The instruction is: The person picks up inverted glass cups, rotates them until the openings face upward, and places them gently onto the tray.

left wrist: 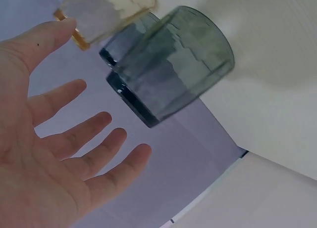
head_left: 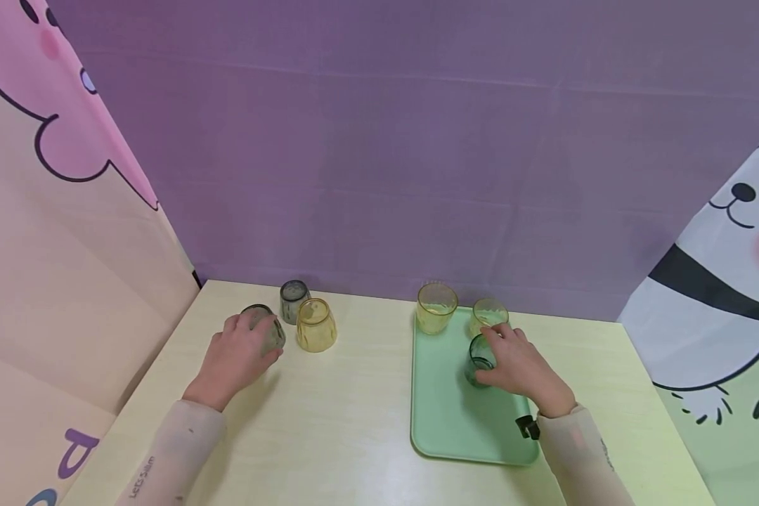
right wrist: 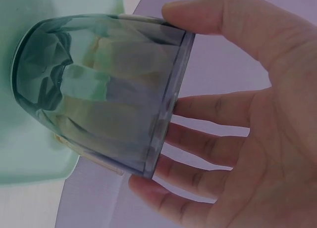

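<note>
Neighbouring grey glass [left wrist: 185,65]: amber cup [head_left: 317,325], dark cup [head_left: 294,301] | left hand [head_left: 235,357] spread, empty | right hand [head_left: 523,365] pinching teal glass [right wrist: 94,99]; yellow cup [head_left: 488,313] behind

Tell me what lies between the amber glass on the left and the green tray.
Nothing stands there: the head view shows only bare tabletop between the amber glass and the green tray.

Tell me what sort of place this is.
Probably a small, makeshift booth for staged tabletop work, though I can't be certain. A plain purple backdrop hangs behind a pale table, cartoon-printed sheets flank it, and the tabletop bears glasses and a green tray.
</note>
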Available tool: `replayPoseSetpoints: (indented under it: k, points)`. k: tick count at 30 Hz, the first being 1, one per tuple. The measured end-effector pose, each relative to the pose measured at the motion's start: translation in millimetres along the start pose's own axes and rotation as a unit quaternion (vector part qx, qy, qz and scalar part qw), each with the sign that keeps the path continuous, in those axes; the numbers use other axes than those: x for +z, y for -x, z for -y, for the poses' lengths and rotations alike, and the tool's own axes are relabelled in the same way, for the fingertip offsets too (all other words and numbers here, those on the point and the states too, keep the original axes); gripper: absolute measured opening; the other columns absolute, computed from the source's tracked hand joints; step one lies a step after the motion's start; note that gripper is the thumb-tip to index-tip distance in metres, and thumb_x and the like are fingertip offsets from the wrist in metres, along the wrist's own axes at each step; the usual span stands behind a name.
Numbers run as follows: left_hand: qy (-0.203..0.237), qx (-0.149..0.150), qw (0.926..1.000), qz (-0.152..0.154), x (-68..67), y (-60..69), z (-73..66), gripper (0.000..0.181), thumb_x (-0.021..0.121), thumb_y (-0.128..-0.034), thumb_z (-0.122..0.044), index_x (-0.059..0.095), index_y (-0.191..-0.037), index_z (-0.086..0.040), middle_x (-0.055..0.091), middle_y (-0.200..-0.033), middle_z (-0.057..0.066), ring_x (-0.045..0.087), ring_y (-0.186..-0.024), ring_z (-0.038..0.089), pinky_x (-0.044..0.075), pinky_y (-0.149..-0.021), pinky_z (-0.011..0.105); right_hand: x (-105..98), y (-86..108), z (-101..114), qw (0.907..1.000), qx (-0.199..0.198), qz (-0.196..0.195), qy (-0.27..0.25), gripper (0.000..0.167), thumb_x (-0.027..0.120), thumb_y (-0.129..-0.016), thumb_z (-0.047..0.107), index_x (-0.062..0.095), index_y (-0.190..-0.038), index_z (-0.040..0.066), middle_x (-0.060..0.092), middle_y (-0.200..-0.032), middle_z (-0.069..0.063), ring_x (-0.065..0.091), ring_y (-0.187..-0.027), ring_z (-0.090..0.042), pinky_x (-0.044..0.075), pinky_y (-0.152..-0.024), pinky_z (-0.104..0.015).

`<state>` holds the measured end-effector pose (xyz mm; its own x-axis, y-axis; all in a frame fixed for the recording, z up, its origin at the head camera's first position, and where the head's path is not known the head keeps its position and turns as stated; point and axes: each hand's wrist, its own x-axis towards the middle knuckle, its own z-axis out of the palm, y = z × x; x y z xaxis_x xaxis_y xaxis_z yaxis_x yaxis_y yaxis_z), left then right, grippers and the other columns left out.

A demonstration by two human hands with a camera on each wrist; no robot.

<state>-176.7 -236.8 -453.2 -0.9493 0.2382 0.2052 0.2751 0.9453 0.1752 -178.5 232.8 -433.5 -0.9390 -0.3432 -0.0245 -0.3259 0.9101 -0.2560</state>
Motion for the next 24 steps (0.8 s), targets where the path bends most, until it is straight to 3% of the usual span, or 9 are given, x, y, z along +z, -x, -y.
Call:
replayPoseSetpoints:
  k: [11, 24]
  points:
    - [0.030, -0.044, 0.9973, 0.050, -1.7, -16.2, 22.3, 0.066, 0.073, -0.0897, -0.029, 0.046, -0.143, 0.001, 0.036, -0.142, 0.038, 0.037, -0.124, 0.062, 0.045, -0.081, 0.072, 0.8, 0.4, -3.2, 0.9999, 0.006, 0.009, 0.012, 0.074, 0.078, -0.078, 0.024, 0.050, -0.138, -0.010, 0.046, -0.137, -0.028, 0.049, -0.108, -0.046, 0.050, -0.085, -0.055]
    - [0.065, -0.072, 0.9900, 0.102, 0.7, -27.8, 34.5, 0.073, 0.073, -0.0899, -0.032, 0.040, -0.147, 0.000, 0.029, -0.146, 0.039, 0.032, -0.125, 0.064, 0.045, -0.083, 0.071, -1.3, -5.2, -13.1, 0.9999, 0.006, 0.004, 0.011, 0.072, 0.076, -0.078, 0.023, 0.050, -0.137, -0.010, 0.048, -0.131, -0.029, 0.049, -0.107, -0.046, 0.050, -0.083, -0.057]
